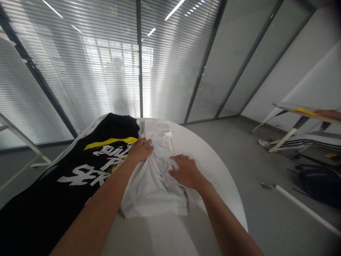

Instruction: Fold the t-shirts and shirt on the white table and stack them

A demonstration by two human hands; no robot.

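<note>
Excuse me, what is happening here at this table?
A person has both hands on a crumpled white garment lying on a round white table. The left hand curls into the bunched cloth; the right hand lies flat on it. A black garment with yellow and white lettering lies beside it.

The white garment (153, 181) is plain, soft fabric, gathered into folds at its far end and creased lengthwise. It lies spread on the round white counter (213, 160), its left edge against a black printed shirt (53, 199).
</note>
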